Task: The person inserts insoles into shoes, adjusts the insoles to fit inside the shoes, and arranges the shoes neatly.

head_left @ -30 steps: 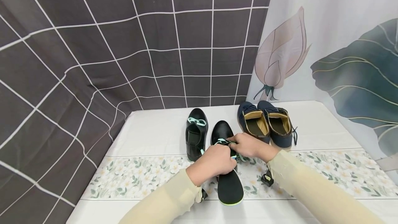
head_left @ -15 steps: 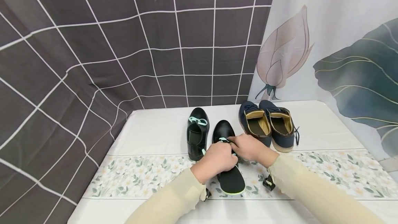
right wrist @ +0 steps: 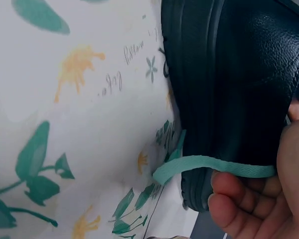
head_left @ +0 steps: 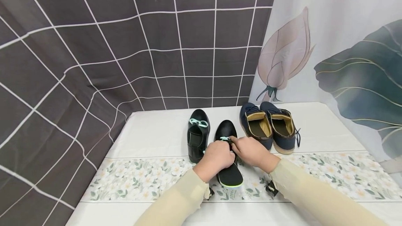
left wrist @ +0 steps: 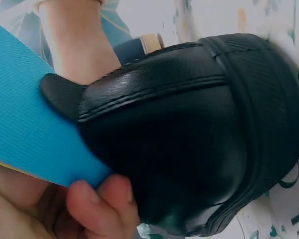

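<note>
My left hand [head_left: 220, 155] grips an insole [head_left: 230, 177], black on top with a thin yellow-green edge. Its underside shows blue in the left wrist view. The insole's front part is hidden inside a black leather shoe [head_left: 224, 129], while its heel end juts out over the shoe's back and tilts up. With curled fingers my right hand [head_left: 251, 152] holds that shoe's upper at the opening, close to the mint-green lace [right wrist: 214, 163]. In the right wrist view the lace's end hangs down the shoe's side. Its mate, another black shoe [head_left: 198, 114] with a mint bow, stands to the left.
A pair of navy shoes [head_left: 284, 140] with tan lining stands behind my right hand. White cloth with a floral band [head_left: 138, 177] covers the table. A dark grid-patterned curtain [head_left: 176, 62] rises behind, and a white printed one is at the right.
The insole has slid forward into the shoe, so less of it sticks out at the back. My left hand has moved forward slightly with it; my right hand stays at the shoe's opening.
</note>
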`<state>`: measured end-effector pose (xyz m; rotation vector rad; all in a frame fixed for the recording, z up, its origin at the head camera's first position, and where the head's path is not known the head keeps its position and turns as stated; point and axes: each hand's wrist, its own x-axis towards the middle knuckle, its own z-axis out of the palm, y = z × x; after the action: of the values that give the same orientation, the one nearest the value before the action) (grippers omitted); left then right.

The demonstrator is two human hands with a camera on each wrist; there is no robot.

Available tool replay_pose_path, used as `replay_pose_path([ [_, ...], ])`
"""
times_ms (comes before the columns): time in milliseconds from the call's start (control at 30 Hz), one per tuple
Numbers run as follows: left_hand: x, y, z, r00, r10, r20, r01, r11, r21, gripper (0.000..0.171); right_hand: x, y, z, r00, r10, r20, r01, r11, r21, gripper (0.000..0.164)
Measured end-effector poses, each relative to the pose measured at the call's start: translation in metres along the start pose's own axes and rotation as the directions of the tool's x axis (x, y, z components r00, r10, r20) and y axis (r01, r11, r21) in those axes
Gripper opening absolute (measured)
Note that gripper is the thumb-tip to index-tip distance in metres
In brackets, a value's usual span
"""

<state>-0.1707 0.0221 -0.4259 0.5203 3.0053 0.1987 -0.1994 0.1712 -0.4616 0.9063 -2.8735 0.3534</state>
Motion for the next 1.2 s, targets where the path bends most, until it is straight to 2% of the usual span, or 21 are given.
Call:
replay_pose_path([
  [167, -0.001, 0.0, -0.004, 1.0, 0.014, 0.015, -0.014, 1.0, 0.007, 0.025, 0.004, -0.002, 0.001, 1.0, 0.026, -0.004, -0.026, 1.0, 0.001, 0.031],
  [433, -0.005, 0.005, -0.014, 0.999, 0.037, 0.036, -0.036, 0.999, -0.036, 0.023, 0.004, -0.002, 0.004, 0.999, 0.044, -0.012, -0.044, 0.998, -0.033, 0.03],
  [667, 0.002, 0.005, -0.014, 0.996, 0.071, 0.058, -0.068, 0.996, -0.051, 0.02, 0.003, 0.002, 0.002, 0.999, 0.028, 0.022, -0.029, 0.999, 0.031, 0.033],
  [900, 0.009, 0.003, -0.003, 0.997, -0.05, 0.061, 0.049, 0.999, 0.02, 0.024, 0.004, 0.001, 0.002, 0.997, 0.041, 0.073, -0.05, 0.989, 0.136, 0.031],
  [1033, 0.007, 0.005, -0.003, 0.997, -0.071, 0.029, 0.069, 0.996, 0.06, 0.026, 0.003, 0.001, 0.001, 0.997, 0.043, 0.061, -0.05, 0.99, 0.131, 0.03],
  [1200, 0.0, 0.007, -0.005, 0.997, -0.072, -0.013, 0.073, 0.996, 0.049, 0.029, 0.002, 0.003, 0.001, 0.998, 0.033, 0.047, -0.038, 0.992, 0.118, 0.036],
])
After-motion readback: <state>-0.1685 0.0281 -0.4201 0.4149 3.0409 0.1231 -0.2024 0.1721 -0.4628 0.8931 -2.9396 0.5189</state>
